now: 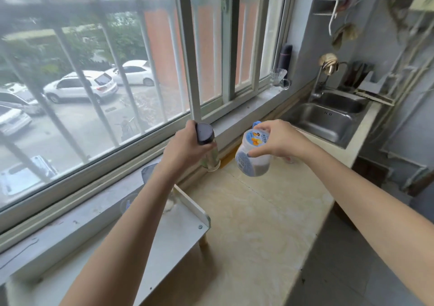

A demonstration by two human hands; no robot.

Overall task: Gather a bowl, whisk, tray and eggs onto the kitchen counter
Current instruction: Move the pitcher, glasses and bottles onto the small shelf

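Left hand point(180, 147) gripping a clear black-capped bottle point(207, 147), right hand point(273, 141) pinching a blue-labelled plastic jar point(252, 156), both above the beige marbled counter point(258, 223)

Small home kitchen. A pale, marble-patterned counter point(263, 223) runs under a wide barred window point(117, 71) to a stainless-steel sink point(328, 120) in the corner, with a tap point(328, 67) above it. A dark holder of utensils point(358, 73) stands behind the sink. A glass cup point(278, 77) sits on the windowsill point(246, 108). A white metal rack point(178, 230) stands on the counter. Through the window, parked cars point(79, 87) show far below.
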